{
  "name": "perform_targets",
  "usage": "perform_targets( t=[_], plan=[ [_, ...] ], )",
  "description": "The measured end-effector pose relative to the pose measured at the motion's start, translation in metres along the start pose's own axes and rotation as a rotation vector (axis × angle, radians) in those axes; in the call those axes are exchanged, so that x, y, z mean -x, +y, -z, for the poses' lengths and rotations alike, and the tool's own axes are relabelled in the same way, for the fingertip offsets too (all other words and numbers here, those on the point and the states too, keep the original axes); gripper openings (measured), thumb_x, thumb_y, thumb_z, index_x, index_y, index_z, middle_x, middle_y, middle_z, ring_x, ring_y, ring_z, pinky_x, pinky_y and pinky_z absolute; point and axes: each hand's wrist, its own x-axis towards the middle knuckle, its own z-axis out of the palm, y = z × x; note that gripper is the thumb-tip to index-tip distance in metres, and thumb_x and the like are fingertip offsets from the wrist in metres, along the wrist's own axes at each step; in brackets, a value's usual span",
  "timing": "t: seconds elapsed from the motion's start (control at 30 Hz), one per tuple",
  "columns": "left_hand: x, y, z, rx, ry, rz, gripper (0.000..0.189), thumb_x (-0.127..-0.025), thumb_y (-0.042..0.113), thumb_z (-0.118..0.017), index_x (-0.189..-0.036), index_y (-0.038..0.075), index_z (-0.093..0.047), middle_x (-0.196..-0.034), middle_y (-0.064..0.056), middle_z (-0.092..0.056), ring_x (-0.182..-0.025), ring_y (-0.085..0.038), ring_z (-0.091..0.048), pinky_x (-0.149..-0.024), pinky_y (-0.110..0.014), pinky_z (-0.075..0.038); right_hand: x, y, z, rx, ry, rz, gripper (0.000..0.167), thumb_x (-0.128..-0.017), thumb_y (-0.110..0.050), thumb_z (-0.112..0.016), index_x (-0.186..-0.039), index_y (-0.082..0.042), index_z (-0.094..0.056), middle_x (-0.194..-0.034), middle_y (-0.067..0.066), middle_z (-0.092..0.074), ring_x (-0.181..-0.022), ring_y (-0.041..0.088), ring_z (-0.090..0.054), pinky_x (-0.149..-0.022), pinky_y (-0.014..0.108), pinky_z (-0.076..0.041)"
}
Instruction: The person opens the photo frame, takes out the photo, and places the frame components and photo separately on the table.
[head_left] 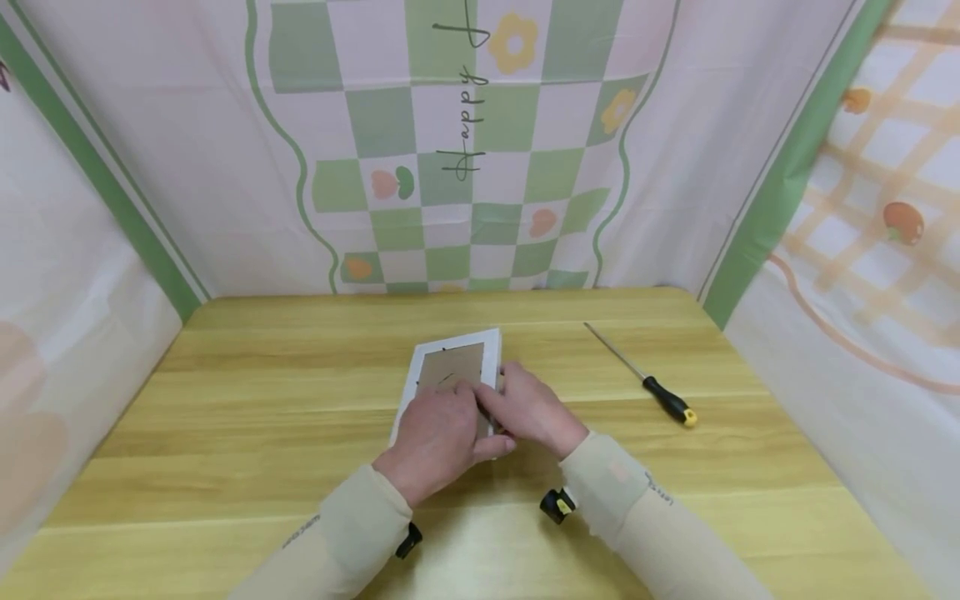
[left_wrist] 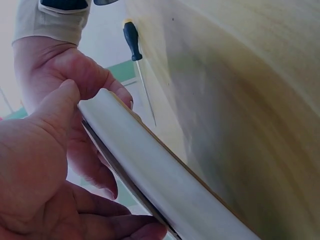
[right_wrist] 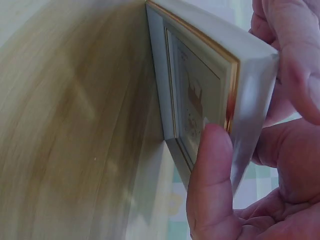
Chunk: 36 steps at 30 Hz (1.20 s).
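Observation:
A white picture frame (head_left: pixel 491 354) is tilted up off the wooden table, its brown backing board (head_left: pixel 450 367) facing up towards me. My left hand (head_left: pixel 438 429) holds the near end, fingers over the backing and thumb along the edge; in the left wrist view the thumb (left_wrist: pixel 60 100) touches the white edge. My right hand (head_left: pixel 528 408) grips the right side. From the right wrist, one digit (right_wrist: pixel 212 165) lies across the gold-lined front, where a small picture (right_wrist: pixel 195 95) shows. Part of the backing is hidden under my hands.
A screwdriver (head_left: pixel 667 402) with a black and yellow handle lies on the table (head_left: pixel 262 433) to the right, its shaft pointing away to the left. Printed cloth (head_left: pixel 450 125) hangs behind the table and at both sides. Small black devices (head_left: pixel 557 504) sit at the wrists.

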Motion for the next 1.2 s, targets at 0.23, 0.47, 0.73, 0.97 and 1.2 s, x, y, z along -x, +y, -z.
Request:
perform_targets(
  t=[0.23,0.47,0.73,0.97,1.2],
  plan=[
    [0.003,0.002,0.004,-0.076,0.048,-0.038,0.066,-0.085,0.065,-0.076,-0.100,0.002,-0.066,-0.060,0.002,-0.053,-0.054,-0.013,-0.051,-0.058,-0.030,-0.044,0.003,-0.005,-0.004,-0.026,0.013,-0.016,0.028,-0.106,-0.037,-0.055,-0.106,-0.014,-0.069,-0.074,0.005,-0.069,-0.060,0.018,-0.065,-0.055,0.033,-0.055],
    [0.003,0.002,0.008,-0.136,-0.003,-0.012,0.059,-0.081,0.069,-0.076,-0.079,0.013,-0.060,-0.053,0.004,-0.046,-0.050,-0.013,-0.048,-0.053,-0.029,-0.042,0.006,-0.008,-0.006,-0.076,0.003,-0.037,0.030,-0.107,-0.040,-0.055,-0.108,-0.012,-0.067,-0.082,0.006,-0.070,-0.069,0.020,-0.067,-0.061,0.034,-0.057],
    [0.004,0.002,0.012,-0.169,0.041,-0.038,0.059,-0.079,0.070,-0.078,-0.065,0.018,-0.053,-0.051,0.006,-0.042,-0.048,-0.012,-0.045,-0.047,-0.028,-0.039,0.006,-0.010,-0.008,-0.105,-0.011,-0.038,0.033,-0.110,-0.033,-0.048,-0.118,-0.007,-0.066,-0.090,0.007,-0.072,-0.077,0.020,-0.070,-0.065,0.034,-0.059],
    [0.005,0.001,0.016,-0.264,0.124,-0.086,0.062,-0.079,0.070,-0.077,-0.059,0.019,-0.049,-0.049,0.008,-0.040,-0.043,-0.009,-0.041,-0.038,-0.026,-0.038,0.004,-0.014,-0.009,-0.071,0.018,-0.053,0.035,-0.110,-0.033,-0.043,-0.104,-0.008,-0.067,-0.091,0.006,-0.073,-0.080,0.019,-0.071,-0.077,0.036,-0.058],
    [0.003,0.002,0.021,-0.243,0.083,-0.051,0.060,-0.084,0.063,-0.079,-0.059,0.018,-0.048,-0.051,0.006,-0.045,-0.044,-0.012,-0.047,-0.037,-0.028,-0.042,0.005,-0.017,-0.011,-0.081,0.036,-0.043,0.037,-0.110,-0.033,-0.042,-0.104,-0.007,-0.068,-0.098,0.006,-0.074,-0.084,0.018,-0.071,-0.082,0.037,-0.059]
  ],
)
